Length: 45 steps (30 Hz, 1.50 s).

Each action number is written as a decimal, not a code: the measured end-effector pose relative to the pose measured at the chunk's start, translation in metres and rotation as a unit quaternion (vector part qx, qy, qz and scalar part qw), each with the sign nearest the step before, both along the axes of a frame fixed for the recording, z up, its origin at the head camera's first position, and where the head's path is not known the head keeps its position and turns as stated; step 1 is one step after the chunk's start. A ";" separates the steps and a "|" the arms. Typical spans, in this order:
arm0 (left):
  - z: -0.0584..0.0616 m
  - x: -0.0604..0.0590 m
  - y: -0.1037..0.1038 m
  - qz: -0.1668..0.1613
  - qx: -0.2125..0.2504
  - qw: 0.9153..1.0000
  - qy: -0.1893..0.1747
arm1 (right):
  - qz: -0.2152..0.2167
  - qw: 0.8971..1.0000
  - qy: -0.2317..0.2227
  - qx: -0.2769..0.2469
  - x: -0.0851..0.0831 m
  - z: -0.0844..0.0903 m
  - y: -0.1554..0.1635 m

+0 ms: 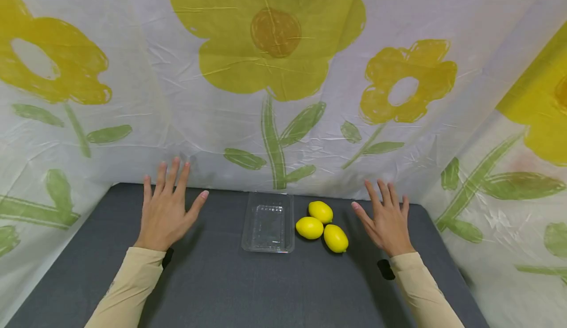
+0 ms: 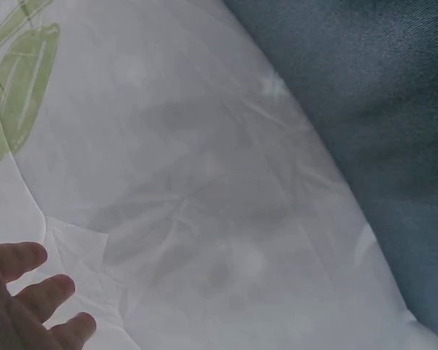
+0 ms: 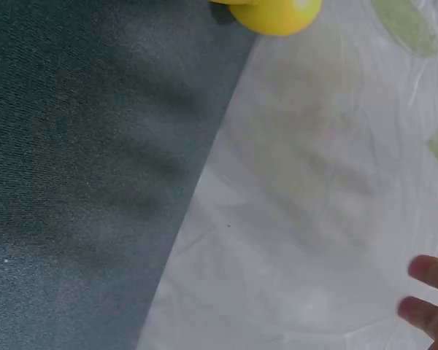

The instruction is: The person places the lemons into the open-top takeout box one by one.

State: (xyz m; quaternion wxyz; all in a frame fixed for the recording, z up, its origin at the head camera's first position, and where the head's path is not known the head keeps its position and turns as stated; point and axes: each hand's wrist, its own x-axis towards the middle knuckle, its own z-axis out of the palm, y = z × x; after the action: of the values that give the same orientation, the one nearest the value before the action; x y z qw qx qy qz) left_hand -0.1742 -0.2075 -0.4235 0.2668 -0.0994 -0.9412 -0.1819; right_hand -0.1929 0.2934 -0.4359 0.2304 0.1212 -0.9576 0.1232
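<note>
Palms face down over the dark grey tabletop [image 1: 221,288], both forearms stretched forward in beige sleeves [image 1: 133,283]. I hold my left hand [image 1: 166,210] flat, fingers straight and spread, thumb angled out toward the clear plastic tray [image 1: 268,222]; it grips nothing. I hold my right hand [image 1: 387,222] the same way, fingers apart, holding nothing, near three lemons [image 1: 322,225] that lie bunched together just right of the tray. A flower-printed plastic sheet [image 1: 310,121] rises behind.
</note>
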 end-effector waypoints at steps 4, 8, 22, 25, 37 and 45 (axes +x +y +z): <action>-0.001 0.001 0.002 -0.022 0.030 0.999 0.010 | 0.008 1.000 0.013 -0.018 0.005 0.001 0.000; -0.004 0.003 0.009 -0.053 0.094 0.994 -0.031 | 0.013 0.999 0.004 -0.039 0.010 0.000 -0.002; -0.054 0.015 0.064 -0.141 0.377 0.887 -0.226 | 0.020 0.990 -0.095 -0.103 0.031 -0.010 -0.016; -0.067 0.015 0.078 -0.151 0.407 0.869 -0.238 | 0.024 0.988 -0.103 -0.109 0.033 -0.014 -0.018; -0.086 0.005 0.107 -0.167 0.449 0.826 -0.296 | 0.031 0.983 -0.132 -0.122 0.039 -0.022 -0.024; -0.096 0.002 0.116 -0.165 0.438 0.823 -0.323 | 0.035 0.982 -0.141 -0.124 0.040 -0.025 -0.026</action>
State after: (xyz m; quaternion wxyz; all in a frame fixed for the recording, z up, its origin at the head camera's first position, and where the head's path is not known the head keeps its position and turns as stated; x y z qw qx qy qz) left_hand -0.1721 -0.0917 -0.5191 -0.0705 -0.0612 -0.7645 -0.6379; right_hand -0.1530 0.2672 -0.4606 0.1016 0.1066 -0.9531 0.2645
